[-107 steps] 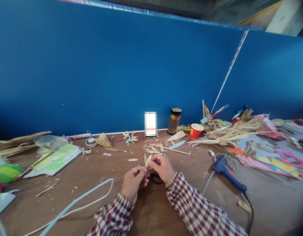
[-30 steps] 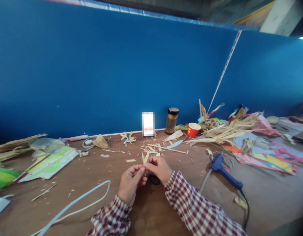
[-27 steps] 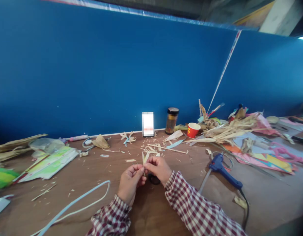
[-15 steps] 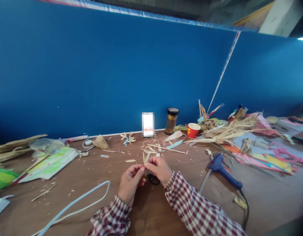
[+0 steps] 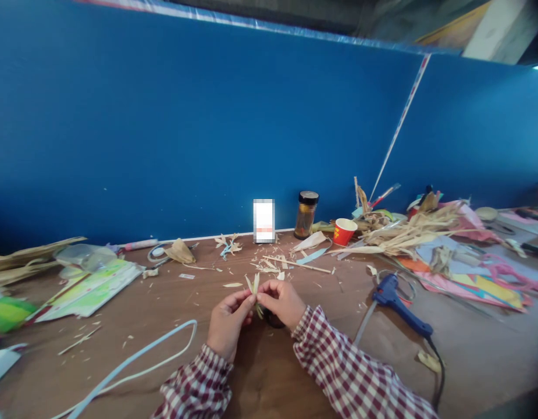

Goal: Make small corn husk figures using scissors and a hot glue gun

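Between my fingertips is a small bundle of pale corn husk strips (image 5: 255,283), its narrow ends fanning out above and below the pinch. My left hand (image 5: 229,323) grips it from the left with thumb and forefinger. From the right, my right hand (image 5: 284,302) pinches the same husk strips. A dark round object (image 5: 274,319) lies partly hidden under my right hand; I cannot make out what it is. Husk scraps (image 5: 269,265) and a thin stick (image 5: 301,265) lie on the brown table just beyond my hands.
A blue glue gun (image 5: 402,305) with a black cord lies to the right. Behind stand a red paper cup (image 5: 345,231) and a dark-lidded jar (image 5: 306,215). Dried husks (image 5: 408,230) are heaped at the back right. A pale cord (image 5: 142,355) loops at front left. A blue partition (image 5: 185,128) rises behind.
The husk strips have turned between my fingers, and their ends now spread more widely above and below. My hands have hardly shifted.
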The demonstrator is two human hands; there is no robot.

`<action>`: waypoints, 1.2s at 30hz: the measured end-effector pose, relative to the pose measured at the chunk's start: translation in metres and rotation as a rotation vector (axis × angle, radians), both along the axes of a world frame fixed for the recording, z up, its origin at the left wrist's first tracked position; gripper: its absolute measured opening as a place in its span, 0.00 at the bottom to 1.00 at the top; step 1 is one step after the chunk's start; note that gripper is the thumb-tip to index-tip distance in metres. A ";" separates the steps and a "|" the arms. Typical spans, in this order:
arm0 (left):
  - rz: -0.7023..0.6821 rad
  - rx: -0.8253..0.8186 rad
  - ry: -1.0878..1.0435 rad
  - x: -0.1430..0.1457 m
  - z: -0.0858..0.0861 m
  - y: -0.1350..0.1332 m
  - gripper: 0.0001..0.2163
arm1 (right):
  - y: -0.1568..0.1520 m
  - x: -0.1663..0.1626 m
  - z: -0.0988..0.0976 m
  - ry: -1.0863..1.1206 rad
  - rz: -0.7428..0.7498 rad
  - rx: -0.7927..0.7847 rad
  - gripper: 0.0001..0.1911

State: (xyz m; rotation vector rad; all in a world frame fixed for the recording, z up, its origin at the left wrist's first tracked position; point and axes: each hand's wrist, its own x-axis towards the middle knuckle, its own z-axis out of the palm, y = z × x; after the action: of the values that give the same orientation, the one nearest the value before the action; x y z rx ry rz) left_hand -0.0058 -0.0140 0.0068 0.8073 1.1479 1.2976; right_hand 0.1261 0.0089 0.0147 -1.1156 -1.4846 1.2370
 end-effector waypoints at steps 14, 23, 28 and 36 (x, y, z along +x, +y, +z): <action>-0.045 -0.065 -0.060 0.000 0.005 -0.001 0.16 | -0.004 -0.002 0.002 -0.025 -0.006 0.035 0.06; 0.008 -0.093 -0.114 0.000 0.003 0.000 0.14 | -0.007 -0.001 0.009 -0.160 -0.060 0.127 0.05; -0.020 -0.143 -0.228 -0.004 0.003 0.001 0.14 | -0.007 0.001 0.010 -0.184 -0.078 0.177 0.06; -0.078 -0.116 -0.192 -0.002 0.001 0.001 0.12 | -0.009 -0.002 0.008 -0.203 -0.088 0.215 0.06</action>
State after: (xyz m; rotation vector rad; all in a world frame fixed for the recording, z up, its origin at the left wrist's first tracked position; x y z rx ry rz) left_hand -0.0083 -0.0131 0.0080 0.6223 1.0185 1.2042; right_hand 0.1245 0.0002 0.0226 -1.1728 -1.6579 0.9012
